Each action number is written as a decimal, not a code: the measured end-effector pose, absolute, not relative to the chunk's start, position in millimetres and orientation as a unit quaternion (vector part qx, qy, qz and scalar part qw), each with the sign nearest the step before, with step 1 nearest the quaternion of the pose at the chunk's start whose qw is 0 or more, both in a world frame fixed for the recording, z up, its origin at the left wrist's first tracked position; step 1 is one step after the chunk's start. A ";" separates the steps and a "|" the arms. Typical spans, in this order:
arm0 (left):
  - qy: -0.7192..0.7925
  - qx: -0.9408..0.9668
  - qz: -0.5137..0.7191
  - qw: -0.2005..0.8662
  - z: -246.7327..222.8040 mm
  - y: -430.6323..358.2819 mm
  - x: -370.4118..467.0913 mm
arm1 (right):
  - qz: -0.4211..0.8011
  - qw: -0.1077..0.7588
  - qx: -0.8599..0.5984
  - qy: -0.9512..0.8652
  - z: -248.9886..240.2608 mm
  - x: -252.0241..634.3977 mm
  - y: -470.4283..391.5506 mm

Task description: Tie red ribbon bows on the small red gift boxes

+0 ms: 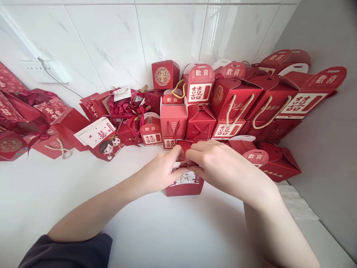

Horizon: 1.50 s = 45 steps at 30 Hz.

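Note:
A red gift box (184, 189) with a white picture panel stands upright on the white table, in front of the stacked boxes. Around its top edge from the left, my left hand (169, 167) pinches the flap with thumb and fingers. My right hand (205, 158) is closed at the top of the same box from the right, its fingers bent over the flaps. Both hands meet at the opening and cover most of the top, so how far the flaps are folded is hidden.
Behind stand many red boxes, some with rope handles (237, 109), stacked against the tiled wall (173, 33). Boxes with dark red ribbons (131, 108) lie to the left, near a box with cartoon figures (110, 147). A grey wall (329, 149) bounds the right side.

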State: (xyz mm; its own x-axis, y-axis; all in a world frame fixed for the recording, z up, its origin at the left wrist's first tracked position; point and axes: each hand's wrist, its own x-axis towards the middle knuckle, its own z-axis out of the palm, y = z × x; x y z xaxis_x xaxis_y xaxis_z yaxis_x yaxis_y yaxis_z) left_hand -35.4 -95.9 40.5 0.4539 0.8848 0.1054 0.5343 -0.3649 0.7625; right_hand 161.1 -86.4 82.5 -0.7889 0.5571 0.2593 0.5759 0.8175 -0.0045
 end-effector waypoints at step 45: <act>0.473 0.810 0.194 0.288 42.8 -95.6 -36.0 | -0.032 0.125 -0.278 -0.952 81.0 155.2 -87.9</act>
